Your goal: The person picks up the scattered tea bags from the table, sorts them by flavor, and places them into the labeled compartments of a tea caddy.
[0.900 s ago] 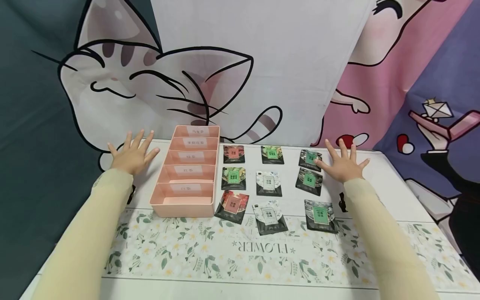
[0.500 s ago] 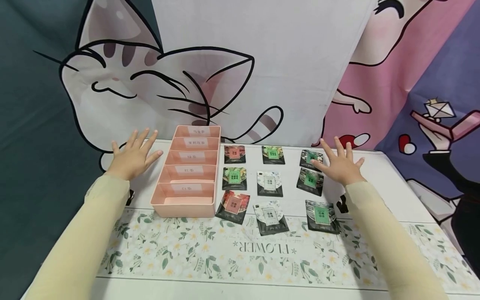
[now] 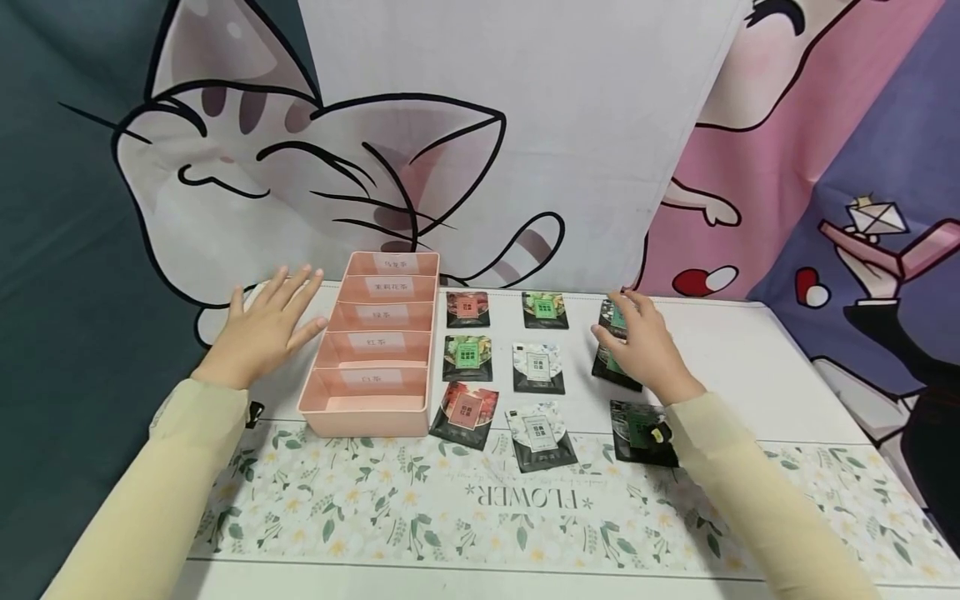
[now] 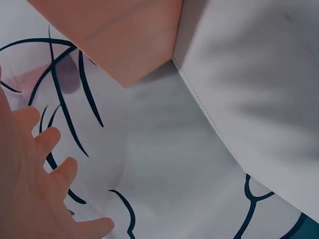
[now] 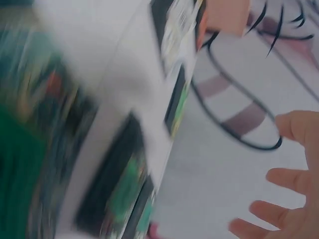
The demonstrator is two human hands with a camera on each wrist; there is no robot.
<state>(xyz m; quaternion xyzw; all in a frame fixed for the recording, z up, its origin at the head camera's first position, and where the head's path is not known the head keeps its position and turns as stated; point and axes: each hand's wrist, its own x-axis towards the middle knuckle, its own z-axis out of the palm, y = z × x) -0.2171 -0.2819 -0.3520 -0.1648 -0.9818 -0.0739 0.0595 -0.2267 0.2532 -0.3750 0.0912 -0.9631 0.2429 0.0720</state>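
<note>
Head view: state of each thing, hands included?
Pink rectangular plastic box: upright, open-topped
Two red-and-black rectangular sachets: lying flat
Two bright-green-and-black rectangular sachets: lying flat
Two white-and-black rectangular sachets: lying flat
Three dark-green-and-black rectangular sachets: lying flat, partly hidden
Left hand: fingers spread, holding nothing
Right hand: fingers apart, holding nothing
Printed cartoon cloth backdrop: hanging

white table (image 3: 750,354) | floral band (image 3: 480,533) | pink five-compartment box (image 3: 367,423) | nine packets (image 3: 537,367)

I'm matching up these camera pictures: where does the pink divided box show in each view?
Head: pink box left of centre, compartments visible.
Left wrist: pink box at the top, left of centre, cut off.
Right wrist: pink box at the top, right of centre, cut off.
Shared landmark: printed cat, only partly seen in both wrist views.
</note>
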